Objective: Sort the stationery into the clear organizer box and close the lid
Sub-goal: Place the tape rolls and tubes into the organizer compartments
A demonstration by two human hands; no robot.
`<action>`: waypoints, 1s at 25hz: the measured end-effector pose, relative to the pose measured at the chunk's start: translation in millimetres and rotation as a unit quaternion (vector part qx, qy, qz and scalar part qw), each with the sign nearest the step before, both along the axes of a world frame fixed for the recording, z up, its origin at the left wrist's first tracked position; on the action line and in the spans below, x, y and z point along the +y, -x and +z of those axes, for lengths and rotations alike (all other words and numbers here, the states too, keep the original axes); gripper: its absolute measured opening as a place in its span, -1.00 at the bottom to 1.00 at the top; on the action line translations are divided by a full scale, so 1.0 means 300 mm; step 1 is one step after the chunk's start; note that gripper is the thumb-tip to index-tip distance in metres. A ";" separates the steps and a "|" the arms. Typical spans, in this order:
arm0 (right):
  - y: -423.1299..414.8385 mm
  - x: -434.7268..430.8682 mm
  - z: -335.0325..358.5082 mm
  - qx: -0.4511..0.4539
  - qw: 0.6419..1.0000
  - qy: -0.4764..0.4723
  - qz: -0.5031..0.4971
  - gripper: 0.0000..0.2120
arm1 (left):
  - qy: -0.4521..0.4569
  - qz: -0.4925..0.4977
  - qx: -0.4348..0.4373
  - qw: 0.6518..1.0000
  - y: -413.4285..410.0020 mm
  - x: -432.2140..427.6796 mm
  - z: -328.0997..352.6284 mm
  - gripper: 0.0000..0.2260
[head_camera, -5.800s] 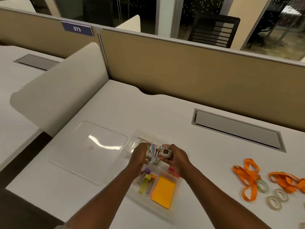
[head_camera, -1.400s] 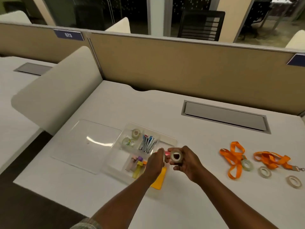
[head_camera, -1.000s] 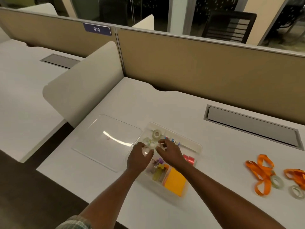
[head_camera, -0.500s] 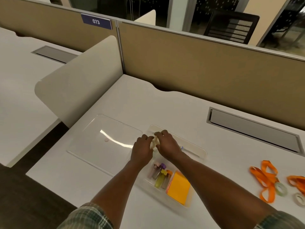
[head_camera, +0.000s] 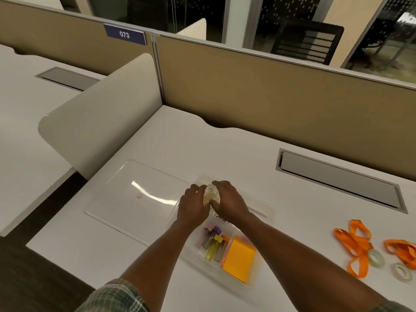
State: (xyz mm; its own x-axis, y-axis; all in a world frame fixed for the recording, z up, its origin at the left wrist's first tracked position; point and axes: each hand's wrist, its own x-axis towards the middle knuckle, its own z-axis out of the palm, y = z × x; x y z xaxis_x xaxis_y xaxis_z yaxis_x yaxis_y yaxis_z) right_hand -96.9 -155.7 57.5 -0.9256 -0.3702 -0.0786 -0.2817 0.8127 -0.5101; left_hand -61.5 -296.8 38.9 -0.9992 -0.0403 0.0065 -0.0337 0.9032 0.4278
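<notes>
The clear organizer box (head_camera: pixel 265 208) sits on the white desk with its clear lid (head_camera: pixel 137 194) flat to its left. My left hand (head_camera: pixel 193 206) and my right hand (head_camera: pixel 227 201) meet over the box's far left compartment. Both press on a stack of clear tape rolls (head_camera: pixel 209 194) between them. In the near compartments lie highlighters (head_camera: pixel 212 243) and an orange sticky note pad (head_camera: pixel 239 258). My hands hide the middle compartment.
Two orange lanyards (head_camera: pixel 354 243) and two loose tape rolls (head_camera: pixel 376 257) lie on the desk at the right. A grey cable hatch (head_camera: pixel 337 179) is set in the desk behind. A tan partition stands at the back and a white divider at the left.
My right hand brought a tape roll from the right of the box to the far left compartment. Both hands have closed in around the tape rolls there.
</notes>
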 end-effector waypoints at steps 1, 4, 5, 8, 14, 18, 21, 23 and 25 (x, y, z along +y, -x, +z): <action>-0.011 0.028 0.008 0.008 1.000 0.012 -0.007 -0.50 | -0.009 -0.004 0.003 1.000 0.000 0.021 0.012 -0.52; -0.049 0.136 0.028 0.014 0.999 0.023 -0.034 -0.50 | -0.034 -0.020 0.009 0.999 -0.005 0.112 0.043 -0.54; -0.063 0.180 0.033 0.015 0.999 0.028 -0.043 -0.50 | -0.036 -0.027 0.012 0.999 -0.008 0.151 0.053 -0.55; -0.114 0.342 0.048 0.027 0.997 0.034 -0.066 -0.53 | -0.036 -0.064 0.024 0.997 -0.022 0.303 0.076 -0.60; -0.253 0.721 0.051 0.029 0.989 0.036 -0.144 -0.58 | -0.062 -0.149 0.009 0.987 -0.085 0.697 0.076 -0.66; -0.359 0.977 0.031 0.029 0.980 0.043 -0.191 -0.60 | -0.054 -0.193 -0.008 0.980 -0.137 0.954 0.053 -0.69; -0.438 1.164 0.001 0.024 0.970 0.045 -0.236 -0.62 | -0.037 -0.227 -0.008 0.973 -0.170 1.125 0.029 -0.70; -0.485 1.278 -0.018 0.011 0.962 0.036 -0.271 -0.61 | -0.030 -0.247 -0.010 0.969 -0.184 1.226 0.015 -0.70; -0.526 1.385 -0.040 -0.001 0.956 0.016 -0.291 -0.61 | -0.027 -0.264 -0.016 0.964 -0.193 1.320 0.004 -0.70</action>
